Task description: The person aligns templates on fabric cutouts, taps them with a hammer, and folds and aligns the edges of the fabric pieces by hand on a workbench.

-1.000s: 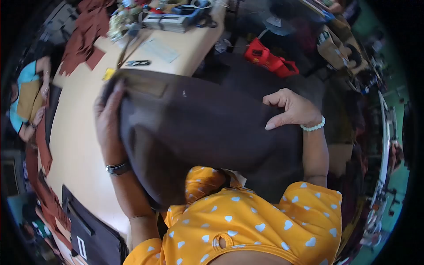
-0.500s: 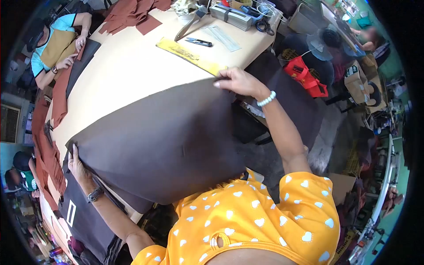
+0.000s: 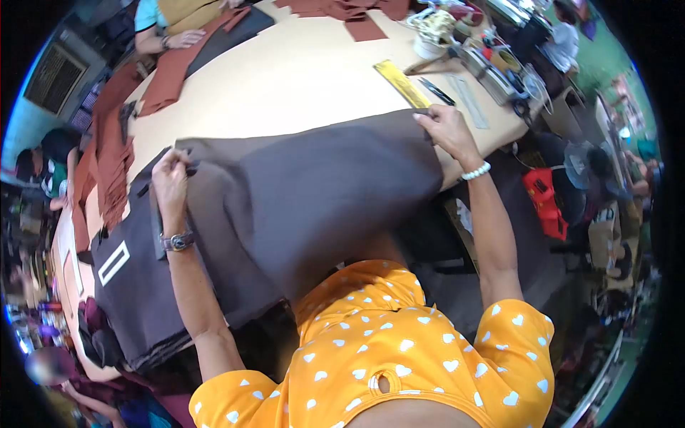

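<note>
A wide dark brown sheet of cloth (image 3: 321, 175) stretches between my two hands across the table's near edge, its lower part sagging and blurred close to my body. My right hand (image 3: 449, 132) pinches the far right corner, beside the end of a yellow ruler (image 3: 403, 84). My left hand (image 3: 171, 187) is closed at the sheet's left end, fingertips folded round dark cloth. Under and left of that hand lies a stack of similar dark cloth (image 3: 153, 299), with a white rectangular frame shape (image 3: 114, 264) on top.
The pale table (image 3: 300, 78) carries rust-red cloth pieces (image 3: 171, 82), a small snipper (image 3: 437, 91), a clear ruler (image 3: 467, 102), a brush (image 3: 428, 65) and a tool box (image 3: 489, 75). A co-worker's hand (image 3: 187, 39) rests on red cloth. A red bag (image 3: 546, 203) is at right.
My view has turned left. My left hand has risen and closed at the cloth's left end, while my right hand keeps its corner. The sheet now reaches over the dark stack.
</note>
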`<state>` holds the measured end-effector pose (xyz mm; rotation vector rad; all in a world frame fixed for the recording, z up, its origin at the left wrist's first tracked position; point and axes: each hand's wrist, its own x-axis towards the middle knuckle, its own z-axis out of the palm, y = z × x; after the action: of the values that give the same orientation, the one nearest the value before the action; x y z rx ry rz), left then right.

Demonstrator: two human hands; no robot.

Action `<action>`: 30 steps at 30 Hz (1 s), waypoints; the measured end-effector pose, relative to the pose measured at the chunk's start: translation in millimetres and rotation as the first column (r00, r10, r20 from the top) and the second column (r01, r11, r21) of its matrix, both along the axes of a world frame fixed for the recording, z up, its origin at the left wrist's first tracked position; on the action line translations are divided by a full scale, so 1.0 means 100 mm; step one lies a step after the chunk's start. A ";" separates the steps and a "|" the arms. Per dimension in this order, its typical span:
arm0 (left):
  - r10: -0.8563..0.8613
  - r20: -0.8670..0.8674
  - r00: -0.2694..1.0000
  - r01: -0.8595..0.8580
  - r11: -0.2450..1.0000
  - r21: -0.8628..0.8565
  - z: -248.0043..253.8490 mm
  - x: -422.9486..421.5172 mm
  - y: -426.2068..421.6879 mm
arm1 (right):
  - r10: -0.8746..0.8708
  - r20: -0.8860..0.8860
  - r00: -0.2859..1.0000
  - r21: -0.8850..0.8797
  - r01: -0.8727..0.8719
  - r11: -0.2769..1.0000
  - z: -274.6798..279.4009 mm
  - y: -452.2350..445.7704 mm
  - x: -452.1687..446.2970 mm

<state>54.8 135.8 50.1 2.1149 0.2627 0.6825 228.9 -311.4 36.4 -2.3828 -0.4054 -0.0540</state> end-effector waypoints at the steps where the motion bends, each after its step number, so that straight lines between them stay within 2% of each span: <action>1: -0.060 0.015 0.998 0.060 0.998 -0.018 0.07 -0.02 -0.07 | 0.015 0.006 1.000 0.024 -0.015 1.000 0.06 0.07 -0.04; 3: -0.067 -0.014 0.998 0.068 0.996 0.066 0.23 -0.05 -0.35 | 0.040 0.013 0.999 0.071 -0.041 0.997 0.24 0.19 -0.19; 4: -0.061 -0.042 0.997 0.061 0.998 0.006 0.30 -0.08 -0.54 | 0.028 -0.083 0.996 0.068 -0.022 0.997 0.41 0.31 -0.35; 5: -0.057 -0.070 0.996 0.053 0.997 -0.057 0.35 -0.09 -0.73 | 0.137 0.047 0.989 0.172 -0.143 0.975 0.45 0.43 -0.48; 7: -0.092 -0.034 0.995 0.089 0.991 -0.097 0.37 -0.14 -1.08 | 0.295 0.323 0.899 0.329 -0.399 0.856 0.50 0.65 -0.70; 9: -0.158 0.007 0.987 0.158 0.982 -0.105 0.40 -0.22 -1.41 | 0.499 0.283 0.819 0.415 -0.573 0.706 0.61 0.84 -0.87; 11: -0.222 0.012 0.975 0.221 0.963 -0.153 0.44 -0.30 -1.64 | 0.563 0.357 0.745 0.472 -0.664 0.580 0.66 1.10 -1.01; 12: -0.262 0.096 0.960 0.278 0.932 -0.231 0.46 -0.33 -1.75 | 0.551 0.366 0.750 0.497 -0.658 0.565 0.64 1.23 -1.06; 13: -0.265 0.151 0.952 0.294 0.930 -0.219 0.45 -0.35 -1.80 | 0.539 0.373 0.755 0.522 -0.651 0.551 0.62 1.34 -1.11; 15: -0.254 0.166 0.953 0.285 0.938 -0.199 0.49 -0.42 -1.80 | 0.573 0.259 0.778 0.582 -0.599 0.550 0.68 1.45 -1.19; 16: -0.253 0.188 0.949 0.298 0.914 -0.275 0.50 -0.45 -1.79 | 0.590 0.201 0.782 0.611 -0.571 0.549 0.70 1.50 -1.24; 18: -0.247 0.231 0.941 0.326 0.847 -0.420 0.53 -0.49 -1.77 | 0.597 0.233 0.768 0.711 -0.553 0.434 0.71 1.59 -1.32; 19: -0.224 0.189 0.956 0.287 0.843 -0.455 0.60 -0.53 -1.77 | 0.597 0.249 0.763 0.755 -0.539 0.374 0.71 1.62 -1.35; 21: -0.146 0.282 0.948 0.263 0.860 -0.438 0.50 -0.47 -1.71 | 0.568 0.351 0.744 0.670 -0.623 0.403 0.77 1.63 -1.38; 23: -0.157 0.273 0.949 0.281 0.811 -0.513 0.53 -0.49 -1.67 | 0.547 0.445 0.709 0.536 -0.700 0.471 0.81 1.61 -1.35; 24: -0.164 0.270 0.949 0.291 0.784 -0.549 0.57 -0.50 -1.65 | 0.556 0.405 0.726 0.563 -0.677 0.474 0.82 1.62 -1.33; 27: -0.153 0.301 0.941 0.310 0.745 -0.591 0.74 -0.56 -1.56 | 0.656 0.242 0.715 0.497 -0.672 0.549 1.13 1.47 -1.24; 30: -0.060 0.331 0.942 0.276 0.702 -0.657 0.93 -0.59 -1.45 | 0.699 0.290 0.654 0.327 -0.754 0.569 1.15 1.38 -1.13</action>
<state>-4.4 -8.8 143.2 1.2663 0.1264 0.6374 116.0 -173.0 151.4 -1.6192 -1.2903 0.0827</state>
